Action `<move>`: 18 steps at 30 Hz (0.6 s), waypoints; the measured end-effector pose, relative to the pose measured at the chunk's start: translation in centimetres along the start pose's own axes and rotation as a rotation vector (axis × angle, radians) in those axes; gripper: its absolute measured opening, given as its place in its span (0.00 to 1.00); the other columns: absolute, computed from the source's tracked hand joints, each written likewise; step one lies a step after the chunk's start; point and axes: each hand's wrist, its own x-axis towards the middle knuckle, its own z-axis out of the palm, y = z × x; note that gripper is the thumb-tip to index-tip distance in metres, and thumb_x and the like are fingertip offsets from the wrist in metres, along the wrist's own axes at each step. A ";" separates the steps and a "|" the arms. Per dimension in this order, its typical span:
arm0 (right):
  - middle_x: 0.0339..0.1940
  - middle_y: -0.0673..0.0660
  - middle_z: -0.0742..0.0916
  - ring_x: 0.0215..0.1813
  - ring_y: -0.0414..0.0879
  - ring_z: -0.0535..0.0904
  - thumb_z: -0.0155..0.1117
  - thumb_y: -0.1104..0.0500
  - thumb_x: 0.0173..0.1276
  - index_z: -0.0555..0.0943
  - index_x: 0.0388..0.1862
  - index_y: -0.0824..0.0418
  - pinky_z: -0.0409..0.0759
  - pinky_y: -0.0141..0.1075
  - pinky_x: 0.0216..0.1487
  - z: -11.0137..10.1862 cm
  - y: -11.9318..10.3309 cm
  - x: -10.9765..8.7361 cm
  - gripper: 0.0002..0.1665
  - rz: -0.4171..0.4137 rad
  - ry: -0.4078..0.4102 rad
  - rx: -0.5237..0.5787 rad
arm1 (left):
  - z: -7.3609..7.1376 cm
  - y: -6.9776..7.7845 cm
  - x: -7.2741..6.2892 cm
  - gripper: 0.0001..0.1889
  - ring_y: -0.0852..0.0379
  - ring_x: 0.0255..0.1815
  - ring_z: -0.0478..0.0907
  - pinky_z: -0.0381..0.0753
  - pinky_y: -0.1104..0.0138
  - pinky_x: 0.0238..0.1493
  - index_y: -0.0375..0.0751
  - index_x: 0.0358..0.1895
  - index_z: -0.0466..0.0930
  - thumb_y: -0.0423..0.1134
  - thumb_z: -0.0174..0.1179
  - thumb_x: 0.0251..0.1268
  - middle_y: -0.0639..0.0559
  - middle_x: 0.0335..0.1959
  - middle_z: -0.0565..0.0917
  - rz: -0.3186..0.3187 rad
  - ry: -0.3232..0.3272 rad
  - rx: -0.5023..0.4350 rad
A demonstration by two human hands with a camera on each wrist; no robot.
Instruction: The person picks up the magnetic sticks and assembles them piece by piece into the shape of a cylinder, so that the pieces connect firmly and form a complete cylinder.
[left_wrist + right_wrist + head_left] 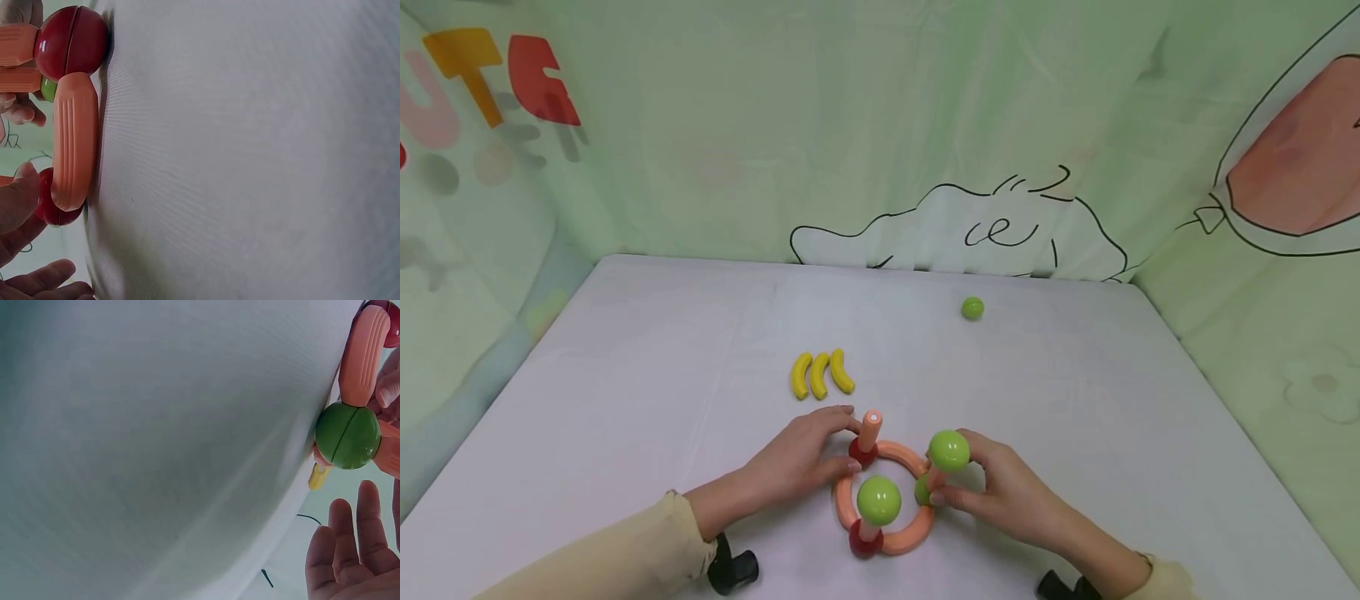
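A ring of curved orange rods (908, 537) from a ball-and-stick building toy lies flat, joined by red and green balls. My left hand (801, 450) is at its far left, thumb and finger holding the red ball (862, 452) under a bare upright stick (870, 429). On the right, my right hand (1011, 492) pinches the upright stick (936, 478) between the green base ball (347, 435) and a green top ball (949, 451). At the near side, another upright stick rises from a red ball (866, 540) and carries a green ball (878, 501).
Three yellow curved rods (818, 375) lie side by side beyond my left hand. A loose green ball (972, 308) sits near the back of the white table (662, 350). Printed green curtains (737, 125) enclose the back and sides.
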 end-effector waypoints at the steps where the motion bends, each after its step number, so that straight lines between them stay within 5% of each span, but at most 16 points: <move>1: 0.42 0.43 0.87 0.49 0.37 0.81 0.77 0.55 0.63 0.82 0.39 0.49 0.80 0.34 0.60 0.0 0.0 0.0 0.11 0.000 0.003 0.001 | 0.0 0.0 0.0 0.17 0.39 0.75 0.70 0.69 0.43 0.74 0.43 0.55 0.82 0.34 0.70 0.64 0.44 0.62 0.83 0.000 0.000 -0.003; 18: 0.44 0.41 0.87 0.52 0.36 0.81 0.75 0.58 0.65 0.82 0.39 0.45 0.80 0.38 0.62 -0.3 -0.2 0.4 0.10 0.036 -0.012 -0.014 | 0.0 0.0 -0.7 0.16 0.38 0.75 0.69 0.67 0.43 0.75 0.47 0.46 0.78 0.35 0.74 0.59 0.42 0.62 0.82 -0.003 -0.018 -0.014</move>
